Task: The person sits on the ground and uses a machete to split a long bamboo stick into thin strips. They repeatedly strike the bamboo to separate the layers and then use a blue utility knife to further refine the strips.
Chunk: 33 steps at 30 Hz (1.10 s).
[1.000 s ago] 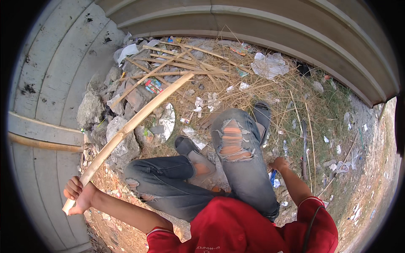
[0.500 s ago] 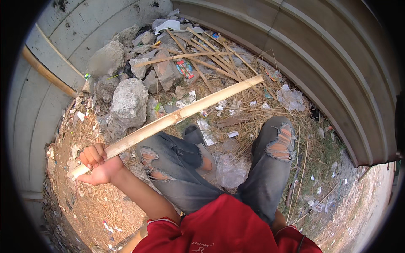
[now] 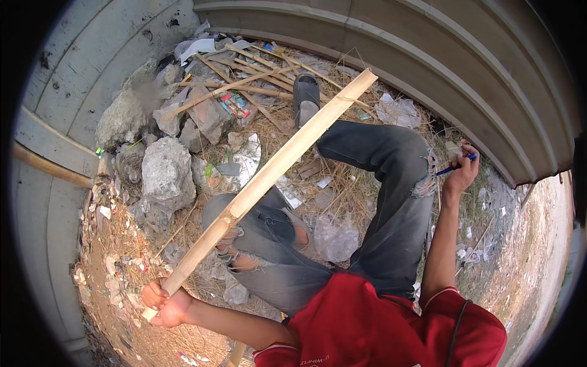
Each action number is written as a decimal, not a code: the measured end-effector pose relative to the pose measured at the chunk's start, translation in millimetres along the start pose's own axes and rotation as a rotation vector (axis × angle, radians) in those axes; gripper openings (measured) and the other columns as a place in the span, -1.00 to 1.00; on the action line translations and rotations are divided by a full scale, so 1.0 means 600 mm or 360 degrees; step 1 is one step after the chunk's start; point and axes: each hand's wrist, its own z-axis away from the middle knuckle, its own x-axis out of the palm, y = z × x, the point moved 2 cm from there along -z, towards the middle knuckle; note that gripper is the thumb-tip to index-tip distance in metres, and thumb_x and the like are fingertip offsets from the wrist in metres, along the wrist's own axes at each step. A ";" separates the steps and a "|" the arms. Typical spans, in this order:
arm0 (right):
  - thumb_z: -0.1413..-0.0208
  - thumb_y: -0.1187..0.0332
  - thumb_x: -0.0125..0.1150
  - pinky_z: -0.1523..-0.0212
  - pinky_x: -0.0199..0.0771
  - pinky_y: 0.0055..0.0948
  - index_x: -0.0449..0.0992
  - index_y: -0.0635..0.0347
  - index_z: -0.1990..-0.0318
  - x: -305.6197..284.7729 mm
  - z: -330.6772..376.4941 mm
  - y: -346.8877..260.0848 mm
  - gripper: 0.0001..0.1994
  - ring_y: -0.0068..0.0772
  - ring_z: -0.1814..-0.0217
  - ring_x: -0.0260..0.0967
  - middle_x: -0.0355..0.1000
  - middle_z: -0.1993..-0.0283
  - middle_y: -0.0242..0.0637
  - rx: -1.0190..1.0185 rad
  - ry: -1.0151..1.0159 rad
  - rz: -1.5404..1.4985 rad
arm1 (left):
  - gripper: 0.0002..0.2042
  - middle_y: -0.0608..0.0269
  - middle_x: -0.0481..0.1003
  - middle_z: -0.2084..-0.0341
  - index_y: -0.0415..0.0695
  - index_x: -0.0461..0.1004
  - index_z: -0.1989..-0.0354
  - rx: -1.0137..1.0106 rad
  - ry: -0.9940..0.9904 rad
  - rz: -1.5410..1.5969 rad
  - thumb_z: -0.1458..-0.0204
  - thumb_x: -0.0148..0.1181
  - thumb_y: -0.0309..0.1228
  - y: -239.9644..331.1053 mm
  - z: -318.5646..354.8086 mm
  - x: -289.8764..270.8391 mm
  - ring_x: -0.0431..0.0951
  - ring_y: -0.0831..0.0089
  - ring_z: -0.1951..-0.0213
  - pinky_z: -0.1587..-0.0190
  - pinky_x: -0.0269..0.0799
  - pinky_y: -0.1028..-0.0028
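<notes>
My left hand (image 3: 167, 302) is closed around the lower end of a long split bamboo strip (image 3: 267, 174). The pale strip slants up and away to the right across my legs, its far end near the metal sheet wall. One joint in the bamboo shows just above my left knee. Out at the right, beyond my right knee, my right hand (image 3: 461, 174) is closed on a slim blue tool (image 3: 449, 169). Its kind is too small to make out, and my fingers cover part of it.
Broken concrete chunks (image 3: 168, 173) lie to the left, with more bamboo strips (image 3: 251, 79) at the back. Dry grass, a clear plastic bag (image 3: 336, 237) and paper scraps cover the ground. A ribbed metal wall (image 3: 465, 79) curves along the right; a grey wall (image 3: 55, 128) stands left.
My right hand has come into view at the right with the slim blue tool. My left hand has moved lower, tilting the bamboo strip more steeply. My right foot now stretches forward.
</notes>
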 end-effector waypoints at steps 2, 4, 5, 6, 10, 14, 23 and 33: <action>-0.25 0.43 0.11 0.58 0.04 -0.69 0.49 0.21 0.04 0.078 0.020 -0.104 -0.82 -0.80 0.53 0.12 0.35 0.36 -0.48 0.0279 -0.0133 -0.0298 | -0.35 0.43 0.01 0.71 0.04 0.04 0.64 -0.0147 -0.0021 0.0013 -0.21 -0.22 0.37 -0.022 0.032 -0.001 -0.04 0.54 0.67 0.55 -0.16 0.44; -0.30 0.25 0.25 0.66 -0.03 -0.63 0.49 0.32 -0.09 0.147 0.044 -0.131 -0.66 -0.80 0.68 0.02 0.45 0.41 -0.39 0.0633 -0.0426 -0.0307 | -0.34 0.42 0.01 0.71 0.04 0.03 0.63 -0.0171 -0.0049 0.0018 -0.20 -0.20 0.38 -0.056 0.055 0.010 -0.03 0.54 0.67 0.55 -0.16 0.44; -0.32 0.17 0.27 0.68 -0.03 -0.63 0.46 0.34 -0.16 0.167 0.054 -0.130 -0.56 -0.80 0.70 0.02 0.56 0.36 -0.25 0.0781 -0.0651 -0.0374 | -0.35 0.42 0.01 0.71 0.04 0.03 0.63 -0.0145 -0.0038 0.0018 -0.19 -0.17 0.38 -0.071 0.070 0.013 -0.03 0.54 0.67 0.56 -0.16 0.44; -0.33 0.11 0.27 0.68 -0.01 -0.63 0.43 0.37 -0.21 0.182 0.060 -0.121 -0.49 -0.78 0.70 0.01 0.60 0.32 -0.16 0.0884 -0.0722 -0.0417 | -0.35 0.42 0.01 0.71 0.04 0.03 0.63 -0.0123 -0.0012 0.0015 -0.18 -0.15 0.37 -0.086 0.087 0.011 -0.03 0.54 0.67 0.56 -0.16 0.44; -0.33 0.15 0.29 0.65 -0.01 -0.57 0.51 0.26 0.06 0.200 0.087 -0.039 -0.68 -0.71 0.70 -0.01 0.39 0.46 -0.43 0.1142 -0.0443 -0.1070 | -0.38 0.43 0.02 0.71 0.05 0.04 0.62 -0.0400 -0.0053 -0.0161 -0.12 0.03 0.32 -0.161 0.146 0.021 -0.04 0.54 0.68 0.57 -0.12 0.46; -0.36 0.29 0.24 0.57 0.03 -0.58 0.48 0.21 0.18 0.082 0.036 0.064 -0.82 -0.69 0.68 -0.05 0.31 0.47 -0.46 0.1115 -0.0088 -0.1061 | -0.36 0.28 0.22 0.51 -0.07 0.20 0.44 -0.1045 -0.0036 -0.0424 -0.24 -0.08 0.35 -0.277 0.278 0.030 0.33 0.37 0.27 0.04 0.31 0.35; -0.37 0.34 0.22 0.43 0.16 -0.53 0.46 0.32 0.09 -0.164 -0.055 0.150 -0.80 -0.63 0.58 -0.03 0.11 0.49 -0.44 0.1107 0.0043 -0.0933 | -0.46 0.03 0.52 -0.08 -0.25 0.32 -0.34 -0.2947 -0.0877 -0.1110 -0.33 0.12 -0.12 -0.260 0.730 -0.031 0.55 0.26 -0.10 -0.19 0.42 0.26; -0.39 0.30 0.16 0.61 0.08 -0.63 0.51 0.44 -0.05 -0.017 0.061 -0.010 -0.69 -0.74 0.71 -0.03 0.56 0.28 -0.04 0.1103 -0.0308 -0.1002 | -0.49 0.07 0.58 0.04 -0.18 0.56 -0.09 -0.0725 -0.2468 -0.2394 0.04 0.46 -0.23 -0.415 0.574 0.159 0.61 0.06 0.00 -0.09 0.50 0.09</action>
